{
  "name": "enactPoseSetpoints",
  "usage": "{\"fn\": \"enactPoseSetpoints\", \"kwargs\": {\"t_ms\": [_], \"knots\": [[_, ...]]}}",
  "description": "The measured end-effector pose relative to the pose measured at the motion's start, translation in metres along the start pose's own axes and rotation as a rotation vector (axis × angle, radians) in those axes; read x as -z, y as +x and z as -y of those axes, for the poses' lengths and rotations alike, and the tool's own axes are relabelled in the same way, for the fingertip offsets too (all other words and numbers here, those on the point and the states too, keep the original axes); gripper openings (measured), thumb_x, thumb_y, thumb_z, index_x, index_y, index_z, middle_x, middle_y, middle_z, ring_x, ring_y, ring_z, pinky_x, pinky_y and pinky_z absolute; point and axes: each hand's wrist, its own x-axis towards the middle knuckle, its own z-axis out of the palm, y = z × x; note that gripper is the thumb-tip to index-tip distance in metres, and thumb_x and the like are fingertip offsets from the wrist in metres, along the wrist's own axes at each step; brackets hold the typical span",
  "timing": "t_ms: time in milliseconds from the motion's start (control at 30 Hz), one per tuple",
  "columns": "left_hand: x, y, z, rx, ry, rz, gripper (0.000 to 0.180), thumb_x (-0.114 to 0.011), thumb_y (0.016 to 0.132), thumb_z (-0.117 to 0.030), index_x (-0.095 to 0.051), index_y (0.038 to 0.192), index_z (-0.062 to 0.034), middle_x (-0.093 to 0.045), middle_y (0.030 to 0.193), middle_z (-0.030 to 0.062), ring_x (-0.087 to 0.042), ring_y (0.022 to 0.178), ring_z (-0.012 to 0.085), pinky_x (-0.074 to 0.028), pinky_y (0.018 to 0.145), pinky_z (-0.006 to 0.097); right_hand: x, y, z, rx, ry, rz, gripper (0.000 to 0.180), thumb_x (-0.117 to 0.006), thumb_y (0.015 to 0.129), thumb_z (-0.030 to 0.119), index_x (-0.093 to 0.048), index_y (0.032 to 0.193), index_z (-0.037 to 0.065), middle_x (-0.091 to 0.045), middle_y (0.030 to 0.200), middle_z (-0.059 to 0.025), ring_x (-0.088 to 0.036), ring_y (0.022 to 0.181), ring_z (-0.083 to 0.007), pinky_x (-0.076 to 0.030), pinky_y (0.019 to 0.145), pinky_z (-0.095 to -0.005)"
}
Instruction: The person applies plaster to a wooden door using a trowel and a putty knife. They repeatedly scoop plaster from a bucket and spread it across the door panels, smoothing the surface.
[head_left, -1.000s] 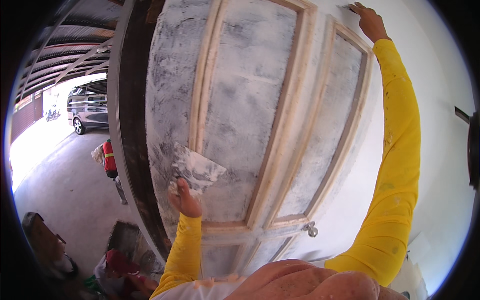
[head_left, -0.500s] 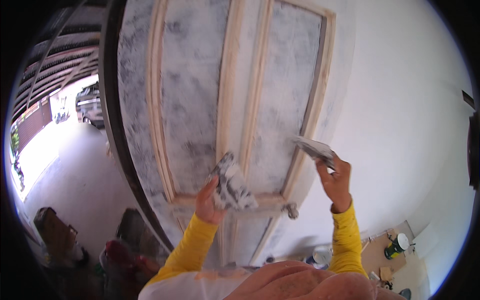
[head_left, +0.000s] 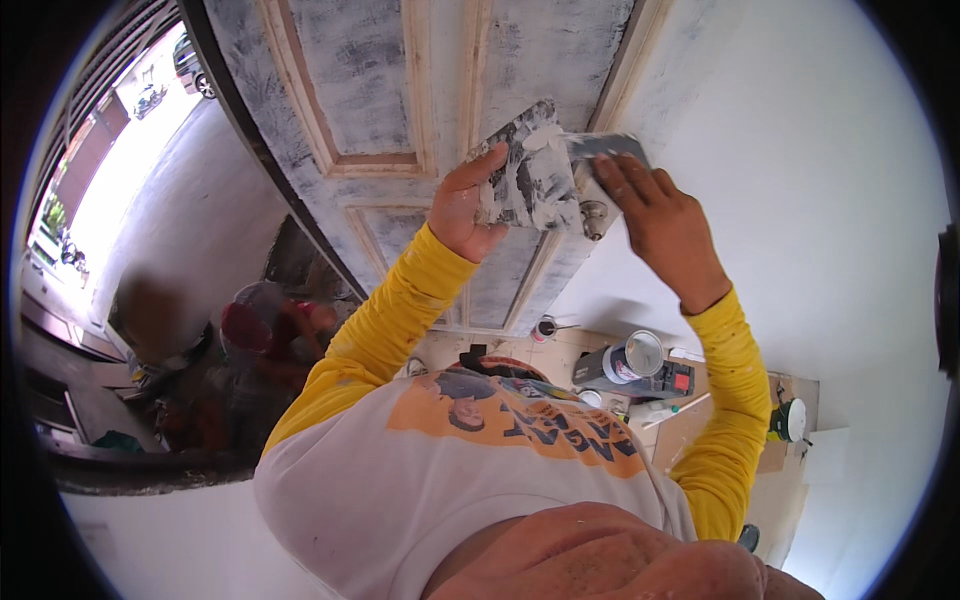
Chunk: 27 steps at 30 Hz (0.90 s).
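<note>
We stood close to the panelled door (head_left: pixel 400 90), which was grey with smeared filler, and we looked down over our yellow sleeves.

On the left, our left hand (head_left: pixel 462 205) held a flat filler board (head_left: pixel 525 170) up in front of the door. The grip was clamped on its lower edge, thumb on one side and fingers behind. The board was tilted and thick with white filler.

To the right of it, our right hand (head_left: pixel 665 225) held a putty knife (head_left: pixel 605 150). The fingers were pressed flat on top of the blade, closed down on it. The blade's edge touched the right side of the board, just above the door knob (head_left: pixel 594 215).

We think we were loading the knife. To do it well, the board had to stay steady and the blade had to slide flat, so it picked up an even strip and dropped none.

Far right and low, paint cans (head_left: pixel 630 360) and small tools lay on the floor (head_left: pixel 700 420).
</note>
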Motion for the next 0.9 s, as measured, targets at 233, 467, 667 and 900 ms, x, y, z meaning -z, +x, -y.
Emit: {"fn": "enactPoseSetpoints", "kwargs": {"t_ms": [233, 467, 667, 900], "knots": [[0.001, 0.003, -0.01, -0.733, 0.783, -0.177, 0.034, -0.062, 0.105, -0.019, -0.061, 0.131, 0.0029, -0.063, 0.111, 0.0024, -0.06, 0.099, 0.0126, -0.052, 0.089, 0.028, -0.012, -0.032, 0.002, -1.004, 1.84, -0.048, 0.039, -0.057, 0.09, 0.0, -0.06, 0.128, -0.006, -0.072, 0.112, -0.0151, -0.07, 0.092, -0.0208, -0.06, 0.077, -0.0357], [0.009, 0.011, -0.026, -0.951, 1.16, 0.416, 0.046, -0.063, 0.094, 0.006, -0.059, 0.139, -0.0009, -0.056, 0.146, 0.025, -0.052, 0.139, 0.0386, -0.042, 0.116, 0.047, -0.045, 0.02, 0.048, -0.891, 2.944, 0.008, 0.019, -0.059, 0.093, 0.005, -0.064, 0.109, -0.003, -0.071, 0.107, -0.0154, -0.072, 0.096, -0.0265, -0.06, 0.092, -0.0406], [0.026, 0.017, -0.085, -1.161, 1.564, 0.522, 0.064, -0.063, 0.076, 0.017, -0.062, 0.137, -0.0029, -0.06, 0.143, 0.0197, -0.054, 0.137, 0.0405, -0.043, 0.115, 0.048, -0.03, 0.067, 0.044, -0.916, 2.778, -0.104, 0.019, -0.06, 0.092, 0.007, -0.065, 0.108, -0.003, -0.071, 0.103, -0.0133, -0.071, 0.092, -0.0256, -0.06, 0.09, -0.0392], [0.074, 0.014, -0.167, -0.957, 1.452, 0.055, 0.042, -0.068, 0.097, -0.027, -0.068, 0.128, 0.0005, -0.07, 0.128, 0.0195, -0.067, 0.12, 0.0347, -0.051, 0.104, 0.042, 0.06, 0.173, -0.017, -0.138, 1.971, -0.736, 0.049, -0.057, 0.085, 0.001, -0.056, 0.133, -0.007, -0.067, 0.121, -0.0195, -0.067, 0.113, -0.0306, -0.053, 0.104, -0.0432]]}}
